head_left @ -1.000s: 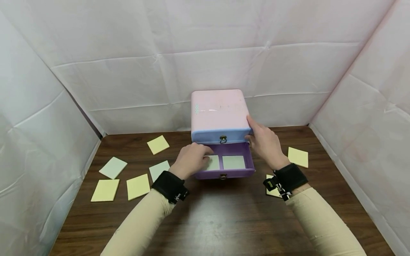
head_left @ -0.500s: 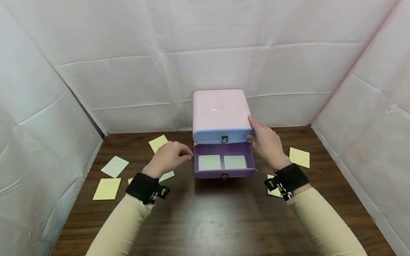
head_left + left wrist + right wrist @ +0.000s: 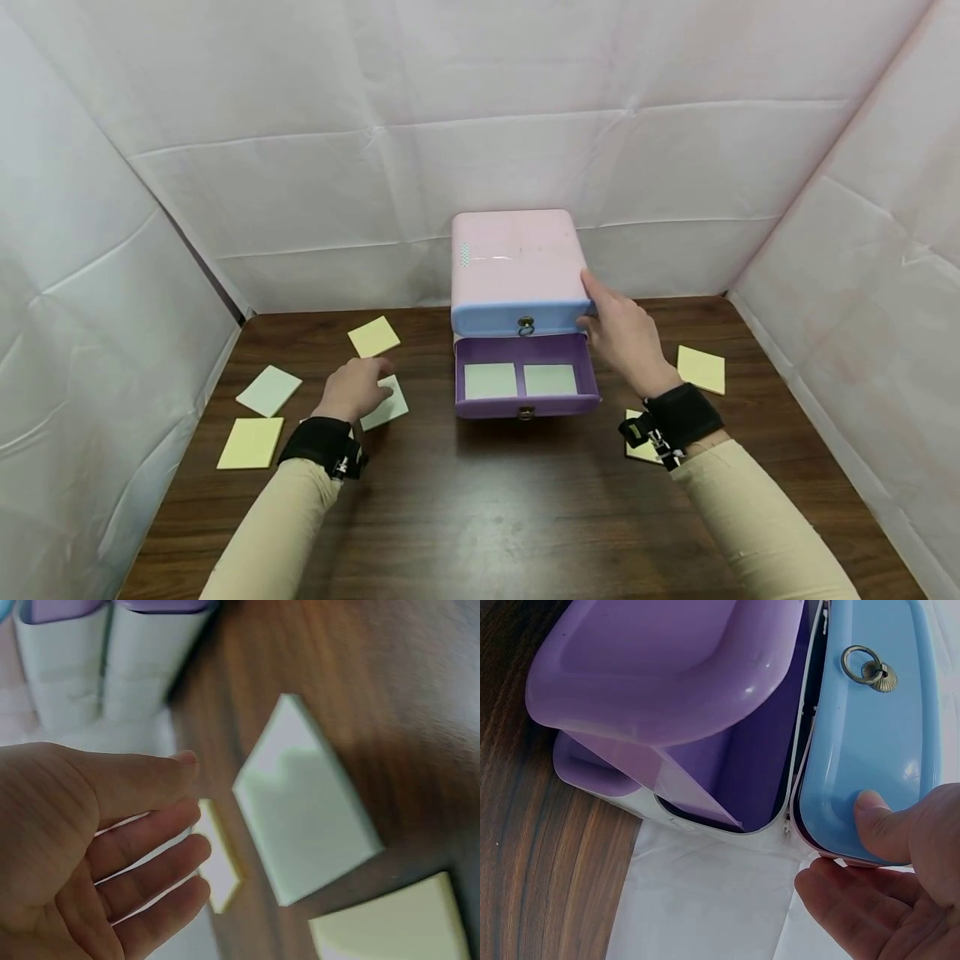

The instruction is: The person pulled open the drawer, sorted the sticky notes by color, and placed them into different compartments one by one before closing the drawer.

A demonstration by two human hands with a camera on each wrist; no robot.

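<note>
— Where was the left hand (image 3: 352,388) just then?

— Left of centre in the head view, fingers straight and loosely spread, holding nothing, low over a pale green pad (image 3: 388,402). The wrist view showed that pad (image 3: 304,829) just beyond the fingertips; I could not tell whether they touched it.

— And the right hand (image 3: 624,337)?

— Right of centre, thumb pressed on the blue upper drawer front (image 3: 870,727), fingers curled round the corner of the pink drawer box (image 3: 517,260), steadying it.

— What lay around them?

— The purple lower drawer (image 3: 527,377) stood pulled out at centre, with two green pads (image 3: 520,380) side by side in it. Yellow pads (image 3: 251,442) and another green one (image 3: 268,390) lay scattered at lower left, one yellow pad (image 3: 701,368) at right, all on the dark wooden table (image 3: 480,517).

— What looked risky?

— In my judgement, flat fingers on a thin pad could slide it along the smooth wood instead of lifting it. The drawer also looked nearly filled across, so a third pad might catch on its rim.
</note>
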